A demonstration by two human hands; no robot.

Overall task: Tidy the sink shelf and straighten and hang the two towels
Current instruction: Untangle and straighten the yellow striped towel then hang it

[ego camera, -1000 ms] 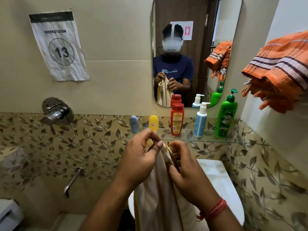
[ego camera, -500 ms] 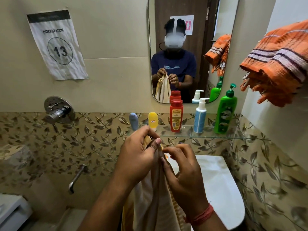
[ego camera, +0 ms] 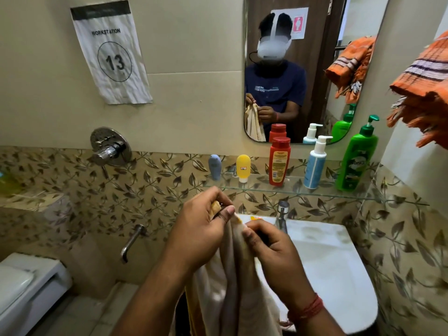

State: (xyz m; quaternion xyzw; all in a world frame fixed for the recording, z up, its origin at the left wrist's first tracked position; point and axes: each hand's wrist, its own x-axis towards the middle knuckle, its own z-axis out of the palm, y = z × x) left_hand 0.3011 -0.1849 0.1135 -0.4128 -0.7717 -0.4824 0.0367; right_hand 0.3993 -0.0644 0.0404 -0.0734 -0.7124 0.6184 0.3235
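Note:
A cream towel with a yellow border (ego camera: 228,282) hangs bunched from both my hands in front of the white sink (ego camera: 339,267). My left hand (ego camera: 201,229) pinches its top edge, and my right hand (ego camera: 269,248) grips the cloth just beside it. An orange striped towel (ego camera: 421,93) hangs crumpled at the upper right. On the glass shelf (ego camera: 392,198) stand a grey tube (ego camera: 214,166), a yellow tube (ego camera: 243,168), a red bottle (ego camera: 279,161), a white-blue pump bottle (ego camera: 316,163) and a green pump bottle (ego camera: 358,156), all upright.
A mirror (ego camera: 315,32) above the shelf reflects the person and both towels. A chrome sink tap (ego camera: 282,215) rises behind my right hand. A wall valve (ego camera: 110,147) and spout (ego camera: 132,243) sit to the left, with a toilet (ego camera: 26,289) at the lower left.
My view has shifted right and down a little. My right hand has slid along the cream towel's top edge, away from my left hand. The shelf items have not moved.

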